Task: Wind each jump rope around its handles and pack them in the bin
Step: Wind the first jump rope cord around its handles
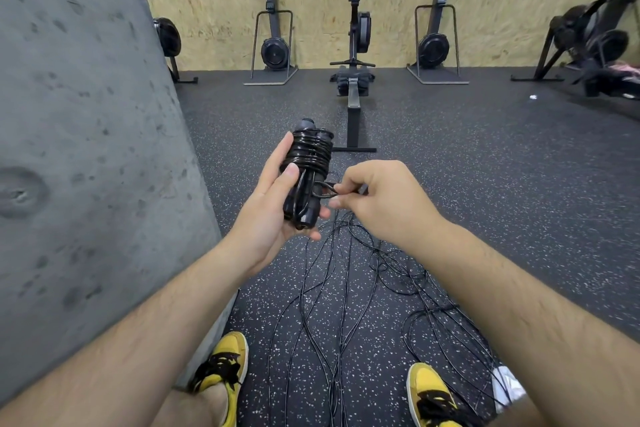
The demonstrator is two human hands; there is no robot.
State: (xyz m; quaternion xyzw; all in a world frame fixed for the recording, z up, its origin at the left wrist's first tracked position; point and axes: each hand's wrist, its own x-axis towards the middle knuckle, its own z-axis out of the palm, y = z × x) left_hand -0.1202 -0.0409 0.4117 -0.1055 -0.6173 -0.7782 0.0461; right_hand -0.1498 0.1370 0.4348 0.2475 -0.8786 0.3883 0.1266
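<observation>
My left hand point(270, 204) grips a pair of black jump rope handles point(306, 177), held upright with black rope coiled tightly around their upper half. Just to their right, my right hand point(377, 198) pinches the loose end loop of that rope point(325, 189) beside the handles' lower part. Several other black jump ropes point(346, 305) lie loose and tangled on the speckled floor below my hands, between my feet. No bin shows in this view.
A grey concrete pillar point(86, 149) stands close on my left. A rowing machine point(353, 87) lies straight ahead, with other gym machines along the wooden back wall. My yellow shoes point(225, 367) sit at the bottom edge; a white object point(505, 388) lies by my right foot.
</observation>
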